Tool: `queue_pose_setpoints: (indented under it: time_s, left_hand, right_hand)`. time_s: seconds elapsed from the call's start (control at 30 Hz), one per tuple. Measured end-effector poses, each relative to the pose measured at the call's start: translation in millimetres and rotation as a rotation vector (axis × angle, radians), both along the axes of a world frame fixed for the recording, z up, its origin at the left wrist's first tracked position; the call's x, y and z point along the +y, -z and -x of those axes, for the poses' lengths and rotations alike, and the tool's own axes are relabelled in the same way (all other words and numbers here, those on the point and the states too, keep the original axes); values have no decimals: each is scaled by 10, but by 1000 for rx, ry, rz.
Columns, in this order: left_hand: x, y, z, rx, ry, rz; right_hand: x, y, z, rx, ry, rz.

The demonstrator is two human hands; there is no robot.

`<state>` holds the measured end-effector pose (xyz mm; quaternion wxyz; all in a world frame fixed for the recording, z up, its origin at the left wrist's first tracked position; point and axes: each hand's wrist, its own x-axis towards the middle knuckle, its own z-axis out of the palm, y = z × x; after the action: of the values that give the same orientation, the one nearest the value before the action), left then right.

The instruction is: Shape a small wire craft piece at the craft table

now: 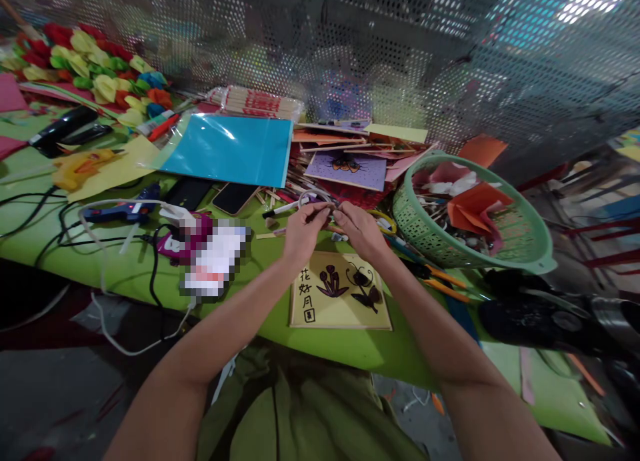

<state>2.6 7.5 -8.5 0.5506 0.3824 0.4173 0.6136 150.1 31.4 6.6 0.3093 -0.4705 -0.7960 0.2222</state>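
Observation:
My left hand (301,233) and my right hand (359,229) meet above a green table (125,274), fingertips pinched together on a thin wooden stick (327,211) held between them. Directly below the hands lies a yellow framed card (340,299) with dark paper flowers, a butterfly and handwritten characters. Both forearms reach in from the bottom of the view.
A green plastic basket (530,257) of paper scraps stands at right, scissors with orange handles (440,281) beside it. A blue glue gun (123,212), cables, two phones (235,197), blue sheet (230,151), purple card (347,169), stick pile and paper flowers (95,67) fill the left and back.

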Motion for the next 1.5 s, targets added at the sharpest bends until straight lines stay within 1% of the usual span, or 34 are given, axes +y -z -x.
queue_pose_setpoints:
  time_s: [0.07, 0.13, 0.3, 0.63, 0.87, 1.0, 1.1, 1.23, 1.33, 1.5]
  left_hand:
    - [-1, -8, -5, 13, 1, 1]
    - [-1, -17, -8, 31, 9, -3]
    - [-7, -28, 8, 58, 31, -34]
    - [8, -46, 12, -26, 52, 16]
    - [6, -21, 12, 5, 14, 18]
    - [11, -1, 5, -24, 12, 36]
    - [15, -10, -6, -64, 9, 61]
    - [16, -32, -7, -86, 12, 65]
    - [8, -33, 1, -53, 8, 45]
    - [-2, -1, 8, -13, 37, -7]
  right_hand:
    - [9, 3, -3, 8, -40, 45]
    - [17, 1, -5, 32, -55, 60]
    - [24, -15, -5, 58, -25, 38]
    - [-11, -31, 6, 129, -67, 92]
    - [1, -31, -4, -46, -68, -24]
    - [22, -13, -5, -77, -43, -48]
    - [18, -12, 2, -54, -35, -31]
    - [-13, -44, 12, 46, -62, 16]
    - [-32, -69, 15, 92, -74, 38]
    - [-24, -79, 18, 82, -48, 51]
